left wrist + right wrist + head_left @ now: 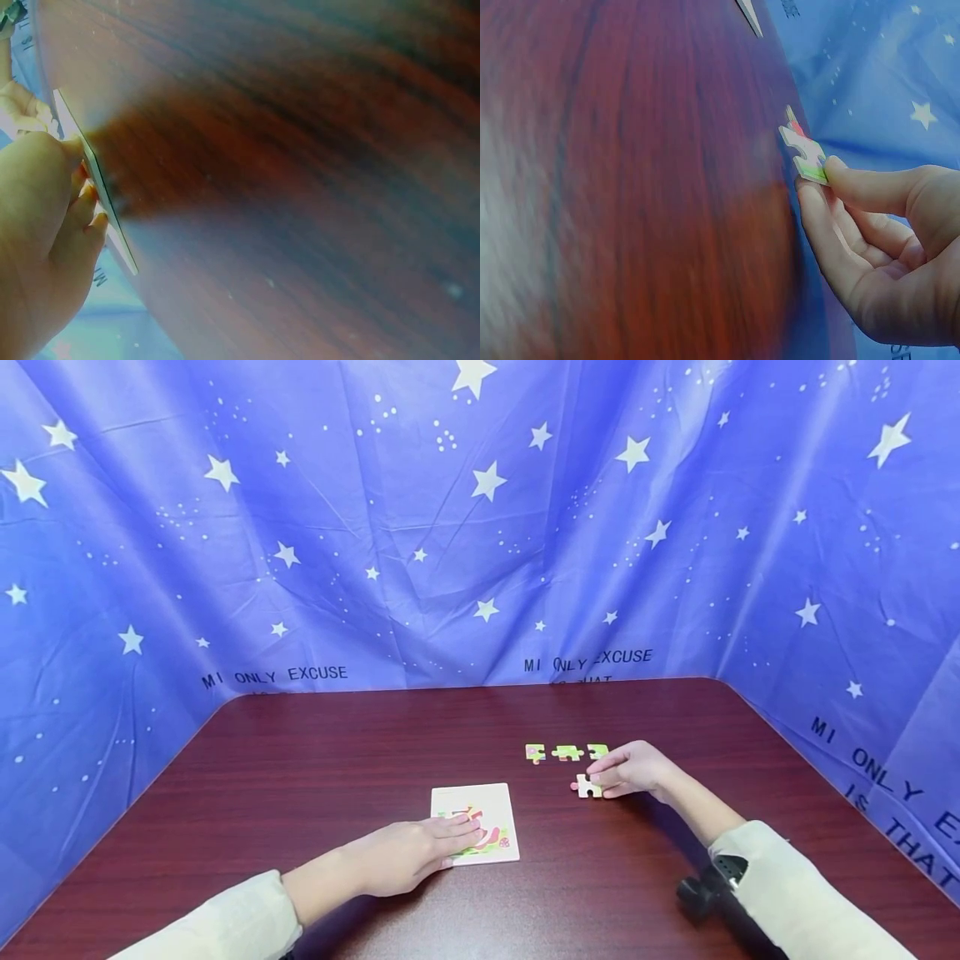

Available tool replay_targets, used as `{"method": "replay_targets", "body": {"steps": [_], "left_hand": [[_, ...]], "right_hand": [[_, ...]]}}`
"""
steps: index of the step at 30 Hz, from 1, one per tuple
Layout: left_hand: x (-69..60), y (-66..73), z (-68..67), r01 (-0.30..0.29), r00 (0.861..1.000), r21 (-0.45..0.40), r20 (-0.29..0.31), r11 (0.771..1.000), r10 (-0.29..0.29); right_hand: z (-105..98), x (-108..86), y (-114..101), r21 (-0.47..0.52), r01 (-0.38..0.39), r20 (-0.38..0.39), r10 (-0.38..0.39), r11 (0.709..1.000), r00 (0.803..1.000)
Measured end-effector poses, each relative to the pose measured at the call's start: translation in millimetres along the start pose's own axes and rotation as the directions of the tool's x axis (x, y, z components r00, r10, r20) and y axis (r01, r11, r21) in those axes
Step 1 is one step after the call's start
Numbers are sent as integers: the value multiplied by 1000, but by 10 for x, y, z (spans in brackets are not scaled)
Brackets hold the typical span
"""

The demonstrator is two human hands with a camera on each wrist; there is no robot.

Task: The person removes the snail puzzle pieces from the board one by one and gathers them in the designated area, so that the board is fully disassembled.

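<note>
We saw a blue cloth point(420, 510) with white stars hanging at twelve o'clock, behind the dark red table point(315, 760). On the left, at about eight o'clock, was a cream sleeve point(217, 914). Out of it came the left hand point(408, 856), reaching toward two o'clock. Its fingers were straight and rested on top of a flat white board point(495, 799). The board lay near the middle of the table, and we saw red, yellow and green bits of a picture beside the fingers. Up at one to two o'clock from the board, three little puzzle pieces sat in a row with gaps between: a green and pink piece point(532, 750), a green piece point(567, 753), then another green piece point(597, 749) just beside the right hand point(637, 768). Just below that last one, at six o'clock from it, was a white piece point(584, 787) with a red knob pointing to nine o'clock. The right hand pinched it between thumb and finger. We could not tell if it touched the table. Farthest right, the other cream sleeve point(810, 889) came in from four o'clock, with a black gadget point(697, 897) by its cuff.
</note>
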State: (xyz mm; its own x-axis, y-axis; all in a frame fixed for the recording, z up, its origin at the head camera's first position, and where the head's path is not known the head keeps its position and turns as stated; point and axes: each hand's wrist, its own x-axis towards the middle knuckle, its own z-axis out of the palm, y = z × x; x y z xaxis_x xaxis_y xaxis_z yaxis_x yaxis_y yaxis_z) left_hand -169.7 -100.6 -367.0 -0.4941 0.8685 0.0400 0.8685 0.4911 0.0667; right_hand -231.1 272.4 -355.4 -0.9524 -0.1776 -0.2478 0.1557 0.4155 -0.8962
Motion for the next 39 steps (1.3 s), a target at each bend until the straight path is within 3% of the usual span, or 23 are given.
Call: {"method": "replay_targets", "body": {"steps": [14,25,29,33,36,39], "left_hand": [[20,-13,-3,-12,1000,-18,5,1000,12],[8,-6,7,14,1000,-28,17,1000,-13],[7,-1,9,15,1000,-32,18,999,-14],[7,4,6,13,1000,-37,22,999,-13],[7,8,0,18,1000,-39,21,999,-18],[6,12,-7,24,1000,-40,19,999,-23]], "right_hand": [[-321,26,89,17,11,-13,-10,1000,1000],[-254,77,93,-109,44,-127,-58,993,990],[-246,90,74,-273,36,-180,-88,961,980],[-250,103,67,-442,15,-222,-126,897,967],[-252,111,72,-489,16,-229,-145,872,962],[-251,112,75,-495,17,-238,-154,869,959]]}}
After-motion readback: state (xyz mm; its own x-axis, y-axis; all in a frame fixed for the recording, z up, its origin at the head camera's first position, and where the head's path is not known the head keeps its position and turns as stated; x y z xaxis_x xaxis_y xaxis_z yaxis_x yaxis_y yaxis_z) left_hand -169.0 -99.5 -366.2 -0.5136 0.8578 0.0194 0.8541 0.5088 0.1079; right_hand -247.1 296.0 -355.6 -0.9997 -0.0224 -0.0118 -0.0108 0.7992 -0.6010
